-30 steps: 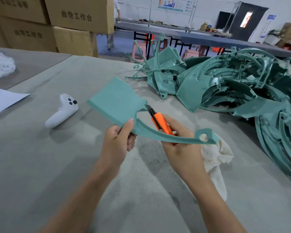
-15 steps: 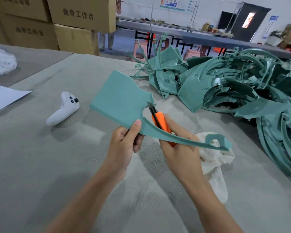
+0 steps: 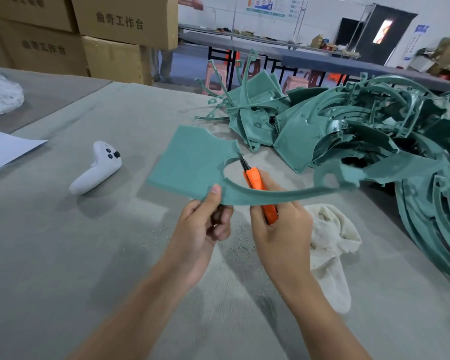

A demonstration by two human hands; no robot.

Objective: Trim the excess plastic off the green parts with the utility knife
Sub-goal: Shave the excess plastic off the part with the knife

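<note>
Part (image 3: 192, 162) between left fingers (image 3: 222, 229), knife (image 3: 256, 180) behind

I see a white plastic handheld controller (image 3: 96, 168) lying buttons-up on the grey felt-covered tabletop (image 3: 63, 255), toward its left side. A flat white sheet of paper (image 3: 3, 149) pokes in at the left edge, and a fluffy white heap (image 3: 0, 97) sits beyond it near the far left corner. A crumpled off-white cloth rag (image 3: 333, 240) lies toward the right side. Brown cardboard boxes (image 3: 125, 22) with printed characters are stacked behind the far edge. Long dark tables (image 3: 309, 61) and pink plastic stools (image 3: 215, 74) stand further back.
</note>
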